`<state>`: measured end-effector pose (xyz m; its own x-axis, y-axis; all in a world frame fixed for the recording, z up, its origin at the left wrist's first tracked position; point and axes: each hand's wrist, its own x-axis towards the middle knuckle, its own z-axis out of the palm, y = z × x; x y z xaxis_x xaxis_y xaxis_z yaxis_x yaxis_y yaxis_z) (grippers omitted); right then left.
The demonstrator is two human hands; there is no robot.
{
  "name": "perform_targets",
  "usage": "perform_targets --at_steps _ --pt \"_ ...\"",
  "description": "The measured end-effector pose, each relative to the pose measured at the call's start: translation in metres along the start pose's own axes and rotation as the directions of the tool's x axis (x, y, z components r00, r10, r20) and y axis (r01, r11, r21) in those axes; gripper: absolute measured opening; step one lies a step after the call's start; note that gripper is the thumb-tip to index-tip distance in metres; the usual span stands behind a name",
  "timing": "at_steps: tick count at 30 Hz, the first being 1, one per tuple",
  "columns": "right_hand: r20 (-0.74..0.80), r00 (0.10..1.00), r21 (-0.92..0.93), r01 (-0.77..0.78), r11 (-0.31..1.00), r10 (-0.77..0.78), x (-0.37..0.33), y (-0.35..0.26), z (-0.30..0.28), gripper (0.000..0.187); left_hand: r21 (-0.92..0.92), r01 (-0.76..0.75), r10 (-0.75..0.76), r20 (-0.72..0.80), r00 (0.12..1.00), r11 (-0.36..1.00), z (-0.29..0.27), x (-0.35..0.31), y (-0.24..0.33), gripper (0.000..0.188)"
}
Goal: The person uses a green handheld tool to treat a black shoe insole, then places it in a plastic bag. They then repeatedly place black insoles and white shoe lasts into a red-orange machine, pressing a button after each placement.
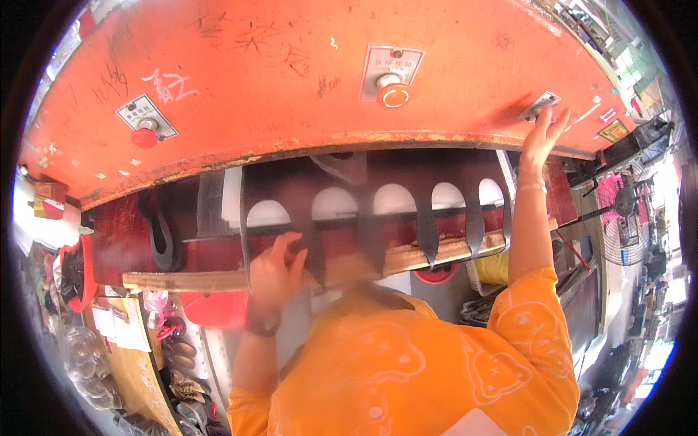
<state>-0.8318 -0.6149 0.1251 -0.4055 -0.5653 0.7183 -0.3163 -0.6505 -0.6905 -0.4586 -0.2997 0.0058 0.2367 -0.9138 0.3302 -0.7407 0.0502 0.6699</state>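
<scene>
My right hand (pixel 539 142) is raised to the orange machine panel (pixel 291 80), fingers stretched out and apart. It touches or nearly touches a small button (pixel 542 109) at the panel's right end. Below the panel, my left hand (pixel 276 269) is at the front of the dark red work board (pixel 203 251), its fingers curled. Whether it pinches anything is hidden. Beside it, a black sheet (pixel 371 174) with a row of rounded cut-outs lies on the board. Its narrow pointed strips (pixel 427 232) hang over the board's wooden front edge (pixel 182 280).
A red push button (pixel 144 136) sits at the panel's left, and a larger red knob (pixel 392 94) near its middle. A black curved piece (pixel 161 240) lies at the board's left. A wire-caged fan (pixel 625 225) stands right; plastic bags (pixel 87 363) lie lower left.
</scene>
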Motion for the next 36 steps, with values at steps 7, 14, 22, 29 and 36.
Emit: perform_targets --at_steps 7,14,22,29,36 --pt "0.885 0.457 -0.180 0.161 0.970 0.088 -0.145 -0.069 -0.036 0.031 0.039 0.094 -0.094 -0.010 0.996 0.995 -0.001 0.034 0.002 0.024" --pt "0.982 0.186 -0.137 0.523 0.841 0.044 -0.192 -0.127 -0.026 0.032 0.018 0.113 -0.113 -0.025 0.993 0.993 -0.001 0.033 0.005 0.024" --pt "0.968 0.246 -0.178 0.581 0.794 0.037 -0.211 -0.127 -0.029 0.033 0.043 0.091 -0.089 -0.045 0.995 0.995 0.004 0.031 0.003 0.023" --pt "0.909 -0.210 -0.248 0.418 0.874 0.359 -0.182 -0.137 -0.028 0.031 0.053 0.175 -0.177 0.039 0.983 0.983 0.008 -0.019 0.002 0.028" --pt "0.929 0.369 -0.179 0.397 0.900 0.022 -0.229 -0.135 0.054 0.079 0.047 0.197 -0.202 0.120 0.972 0.979 -0.003 -0.090 0.021 0.027"
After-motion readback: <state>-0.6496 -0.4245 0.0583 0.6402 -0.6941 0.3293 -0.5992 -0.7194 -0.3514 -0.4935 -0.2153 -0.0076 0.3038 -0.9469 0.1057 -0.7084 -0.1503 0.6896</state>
